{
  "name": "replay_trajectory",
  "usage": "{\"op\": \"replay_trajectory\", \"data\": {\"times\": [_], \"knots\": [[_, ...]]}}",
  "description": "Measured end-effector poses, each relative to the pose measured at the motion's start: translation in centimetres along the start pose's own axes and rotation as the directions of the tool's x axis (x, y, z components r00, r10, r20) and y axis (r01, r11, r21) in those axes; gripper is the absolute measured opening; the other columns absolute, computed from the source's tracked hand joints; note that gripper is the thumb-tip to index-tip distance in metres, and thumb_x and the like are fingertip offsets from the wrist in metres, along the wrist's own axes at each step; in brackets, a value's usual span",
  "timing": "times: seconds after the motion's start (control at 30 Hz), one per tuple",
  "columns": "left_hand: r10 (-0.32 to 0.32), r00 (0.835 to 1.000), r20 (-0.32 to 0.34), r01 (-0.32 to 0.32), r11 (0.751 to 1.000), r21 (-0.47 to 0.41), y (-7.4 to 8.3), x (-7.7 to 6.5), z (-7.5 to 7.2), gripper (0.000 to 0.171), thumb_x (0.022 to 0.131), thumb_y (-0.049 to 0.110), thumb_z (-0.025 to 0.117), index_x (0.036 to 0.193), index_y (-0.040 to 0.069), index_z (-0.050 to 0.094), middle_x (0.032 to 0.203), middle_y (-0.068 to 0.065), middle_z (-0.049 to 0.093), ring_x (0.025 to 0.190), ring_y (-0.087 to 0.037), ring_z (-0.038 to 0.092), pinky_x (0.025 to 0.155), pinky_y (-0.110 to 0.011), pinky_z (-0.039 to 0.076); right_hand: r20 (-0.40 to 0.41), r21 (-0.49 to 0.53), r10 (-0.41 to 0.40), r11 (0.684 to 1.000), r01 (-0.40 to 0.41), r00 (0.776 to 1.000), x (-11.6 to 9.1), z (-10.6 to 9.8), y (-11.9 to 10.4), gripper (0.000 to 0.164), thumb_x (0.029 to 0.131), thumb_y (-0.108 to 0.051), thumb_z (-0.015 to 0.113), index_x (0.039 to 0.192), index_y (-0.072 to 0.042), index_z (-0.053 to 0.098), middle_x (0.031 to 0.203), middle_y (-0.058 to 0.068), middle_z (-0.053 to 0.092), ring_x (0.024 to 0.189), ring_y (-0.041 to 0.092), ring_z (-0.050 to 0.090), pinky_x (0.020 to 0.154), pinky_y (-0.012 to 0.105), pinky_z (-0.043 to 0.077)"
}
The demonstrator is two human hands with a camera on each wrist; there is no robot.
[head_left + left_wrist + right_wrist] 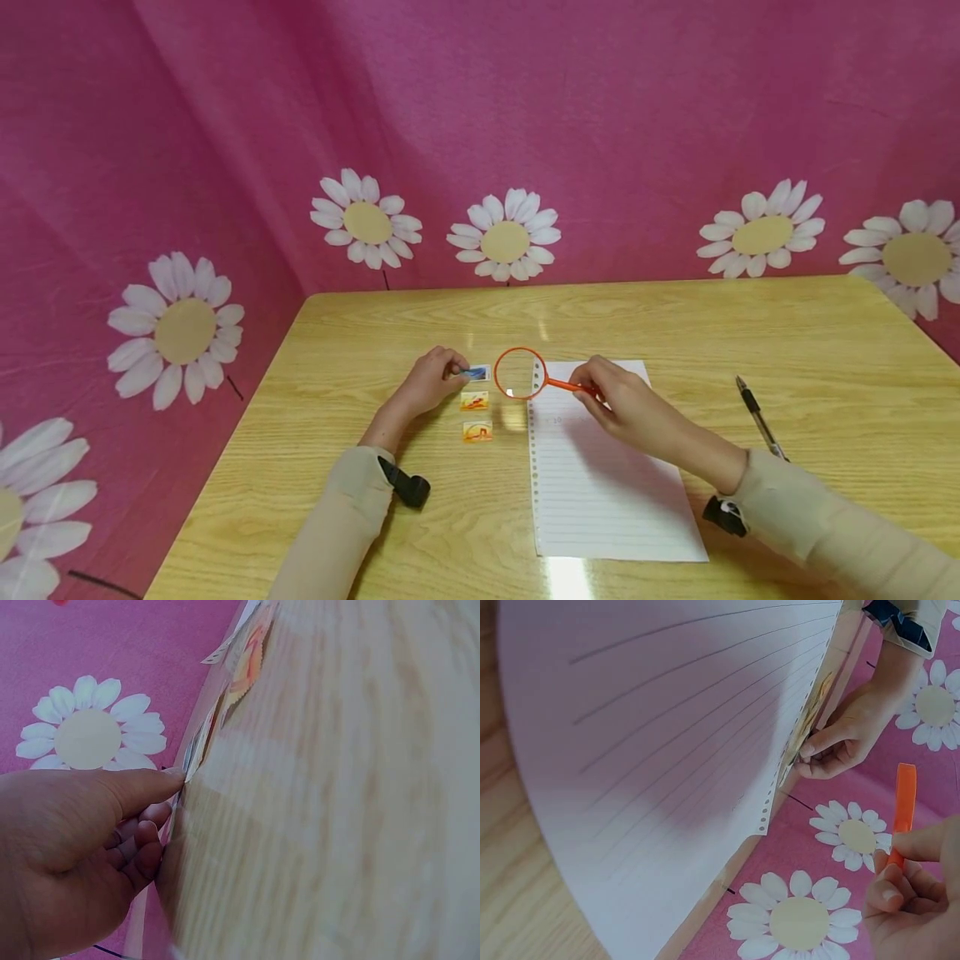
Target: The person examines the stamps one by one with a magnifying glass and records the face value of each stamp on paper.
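**Lens (520, 374) just right of the blue stamp (478, 374), not over it**

Your left hand (431, 383) pinches the blue stamp at its left edge, thumb against finger. Your right hand (618, 402) grips the magnifier (551, 382) by its handle (566, 386), fingers curled round it.

Relation of note: seen from the head, the lens stands just beside the blue stamp, with a narrow gap between them. The magnifier's long axis runs from your right hand leftward and slightly away from you, so its lens end faces the stamp. Your left hand is the nearer, touching the stamp; your right is farther off, at the handle's end. The lens appears raised above the table (465, 521); its height cannot be told.

Nearer you, the middle stamp (474, 402) and bottom stamp (477, 432) continue the column, apart from each other. The lined paper (615, 500) lies beneath your right hand, its upper left corner partly behind the lens. The pen (761, 417) lies farther right, its near end by your sleeve (795, 512).
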State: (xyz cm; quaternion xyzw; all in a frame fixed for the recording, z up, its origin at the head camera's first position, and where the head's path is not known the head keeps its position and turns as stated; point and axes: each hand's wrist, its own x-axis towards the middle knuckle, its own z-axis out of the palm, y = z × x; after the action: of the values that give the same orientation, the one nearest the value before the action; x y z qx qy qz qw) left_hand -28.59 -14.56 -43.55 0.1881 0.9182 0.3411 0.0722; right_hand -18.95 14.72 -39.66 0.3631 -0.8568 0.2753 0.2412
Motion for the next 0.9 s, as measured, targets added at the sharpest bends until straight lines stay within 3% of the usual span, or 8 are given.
{"op": "replay_trajectory", "data": {"times": [0.5, 0.73, 0.9], "knots": [[0.025, 1.000, 0.012, -0.025, 1.000, -0.010, 0.0, -0.1, -0.1, 0.013, 0.095, 0.011, 0.063, 0.105, 0.003, 0.062, 0.093, -0.009, 0.051, 0.079, -0.017, 0.041, 0.073, -0.029, 0.034, 0.001, 0.003, -0.044, 0.999, 0.044, 0.999, 0.9, 1.2, 0.0, 0.025, 0.079, 0.010, 0.071, 0.095, -0.003, 0.056, 0.079, -0.001, 0.053, 0.069, 0.004, 0.045, 0.059, 0.020, 0.043], [0.014, 1.000, 0.000, -0.014, 1.000, -0.011, -0.1, -0.1, -0.1, 0.013, 0.094, 0.012, 0.065, 0.104, 0.003, 0.063, 0.093, -0.008, 0.051, 0.080, -0.016, 0.041, 0.073, -0.027, 0.033, 0.001, 0.024, -0.063, 0.998, 0.063, 0.998, 1.3, 1.6, -0.2, 0.018, 0.085, 0.007, 0.067, 0.096, -0.003, 0.057, 0.081, 0.001, 0.054, 0.069, 0.008, 0.048, 0.060, 0.021, 0.044], [0.021, 1.000, -0.004, -0.021, 1.000, -0.004, -0.2, 0.0, 0.0, 0.013, 0.094, 0.012, 0.065, 0.102, 0.003, 0.063, 0.093, -0.008, 0.052, 0.079, -0.016, 0.041, 0.073, -0.027, 0.033, 0.004, 0.017, -0.052, 0.998, 0.052, 0.999, 1.5, 2.0, -0.4, 0.023, 0.081, 0.009, 0.070, 0.095, -0.003, 0.056, 0.080, 0.001, 0.054, 0.068, 0.007, 0.047, 0.059, 0.021, 0.044]]}}
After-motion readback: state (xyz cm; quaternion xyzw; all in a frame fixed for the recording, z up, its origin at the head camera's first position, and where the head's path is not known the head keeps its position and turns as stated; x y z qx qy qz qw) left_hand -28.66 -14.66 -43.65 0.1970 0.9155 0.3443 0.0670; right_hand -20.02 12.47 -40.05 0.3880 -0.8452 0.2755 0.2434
